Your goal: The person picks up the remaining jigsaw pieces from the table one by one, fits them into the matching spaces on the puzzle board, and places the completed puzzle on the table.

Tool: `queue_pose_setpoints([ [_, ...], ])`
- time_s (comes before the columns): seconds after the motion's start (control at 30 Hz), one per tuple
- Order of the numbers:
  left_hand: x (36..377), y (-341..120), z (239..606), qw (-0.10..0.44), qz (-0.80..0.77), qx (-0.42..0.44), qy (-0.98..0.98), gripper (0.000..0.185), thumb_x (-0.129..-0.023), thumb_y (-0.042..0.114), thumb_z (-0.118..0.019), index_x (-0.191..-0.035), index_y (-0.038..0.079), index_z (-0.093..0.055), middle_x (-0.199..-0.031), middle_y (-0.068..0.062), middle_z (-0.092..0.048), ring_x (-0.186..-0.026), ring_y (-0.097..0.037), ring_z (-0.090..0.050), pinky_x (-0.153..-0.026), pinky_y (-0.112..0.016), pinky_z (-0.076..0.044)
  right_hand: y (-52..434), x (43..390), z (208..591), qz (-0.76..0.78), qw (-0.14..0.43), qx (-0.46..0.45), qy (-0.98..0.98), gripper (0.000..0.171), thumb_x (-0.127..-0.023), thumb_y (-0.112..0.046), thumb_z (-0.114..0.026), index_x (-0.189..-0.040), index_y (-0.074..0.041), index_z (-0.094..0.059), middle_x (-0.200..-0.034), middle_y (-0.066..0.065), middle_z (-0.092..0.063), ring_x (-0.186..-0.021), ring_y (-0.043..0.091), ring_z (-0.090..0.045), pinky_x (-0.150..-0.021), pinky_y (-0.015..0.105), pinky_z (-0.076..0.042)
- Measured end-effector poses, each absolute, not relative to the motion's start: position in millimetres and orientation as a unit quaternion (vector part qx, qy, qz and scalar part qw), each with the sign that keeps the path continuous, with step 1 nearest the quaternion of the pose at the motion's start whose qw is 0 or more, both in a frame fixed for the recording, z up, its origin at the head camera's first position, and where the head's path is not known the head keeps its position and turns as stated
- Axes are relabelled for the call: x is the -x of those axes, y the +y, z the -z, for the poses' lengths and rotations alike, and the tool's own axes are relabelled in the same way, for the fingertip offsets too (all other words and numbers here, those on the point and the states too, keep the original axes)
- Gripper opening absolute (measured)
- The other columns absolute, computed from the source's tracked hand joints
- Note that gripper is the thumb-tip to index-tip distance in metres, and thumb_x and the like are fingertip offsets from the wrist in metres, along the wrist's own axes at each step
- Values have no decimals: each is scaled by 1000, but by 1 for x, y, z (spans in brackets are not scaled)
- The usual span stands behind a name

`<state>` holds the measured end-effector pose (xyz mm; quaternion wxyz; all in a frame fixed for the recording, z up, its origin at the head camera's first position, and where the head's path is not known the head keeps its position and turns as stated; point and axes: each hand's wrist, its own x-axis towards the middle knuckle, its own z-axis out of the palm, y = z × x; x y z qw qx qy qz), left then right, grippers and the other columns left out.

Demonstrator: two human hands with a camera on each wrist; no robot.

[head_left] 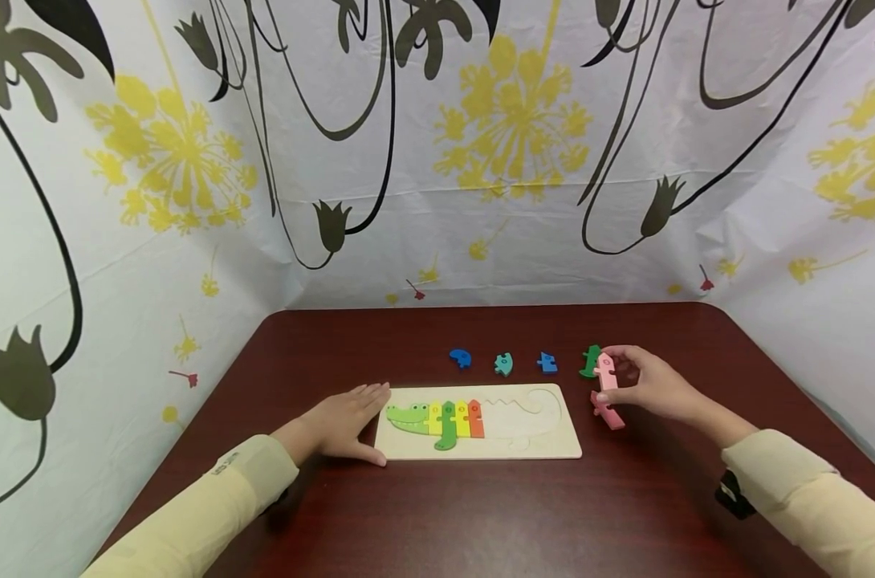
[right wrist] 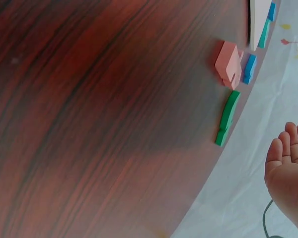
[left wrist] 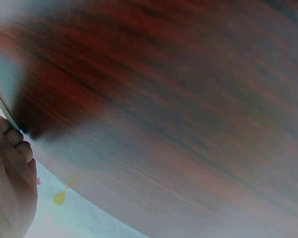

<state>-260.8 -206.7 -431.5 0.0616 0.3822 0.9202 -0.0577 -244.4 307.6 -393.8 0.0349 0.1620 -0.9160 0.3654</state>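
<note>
A pale wooden puzzle board (head_left: 531, 445) lies on the table, with a green crocodile head and yellow, green and orange pieces (head_left: 448, 421) in its left part. An outline shows on its right part. My left hand (head_left: 339, 424) rests at the board's left end, fingers extended; in the left wrist view this hand (left wrist: 10, 168) appears at the edge. My right hand (head_left: 654, 385) pinches a light pink puzzle piece (head_left: 606, 369) between thumb and fingers. Below it, a darker pink piece (head_left: 611, 416) lies on the table, also a pink piece (right wrist: 229, 64) in the right wrist view.
Behind the board lie a blue piece (head_left: 460, 358), a teal piece (head_left: 504, 364) and another blue piece (head_left: 547, 363). A green piece (head_left: 590, 361) lies just left of my right hand. A patterned cloth (head_left: 409, 177) hangs behind the dark red-brown table (head_left: 437, 514).
</note>
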Motion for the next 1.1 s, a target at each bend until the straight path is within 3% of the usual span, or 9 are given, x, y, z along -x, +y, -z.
queue_pose_setpoints([
  [0.23,261,-206,432,65,59,-380,921,116,-77,88,-36,-155,4,-16,-161,-10,-15,-146,-23,-15,-117,-36,-18,298,244,396,-362,35,-163,-917,78,-78,-28,-84,-134,9,-44,-111,17,-57,-93,28,-56,-68,27,-52],
  [0.47,262,-206,431,64,56,-381,921,116,-77,87,-37,-155,4,-16,-161,-10,-15,-146,-22,-14,-117,-36,-17,289,245,398,-366,38,-176,-913,77,-77,-27,-84,-133,8,-44,-113,17,-66,-93,28,-57,-73,29,-53],
  [0.8,262,-206,432,64,60,-379,921,116,-77,88,-36,-155,4,-17,-161,-10,-15,-146,-22,-14,-117,-35,-17,273,249,407,-372,18,-169,-912,77,-78,-26,-84,-136,5,-45,-112,15,-55,-93,31,-55,-70,34,-52],
  [1.1,262,-207,432,63,52,-381,921,116,-77,87,-38,-155,4,-17,-161,-11,-15,-146,-23,-15,-116,-36,-18,249,250,411,-377,16,-188,-907,75,-76,-22,-85,-134,7,-47,-114,14,-56,-99,29,-55,-82,41,-52],
])
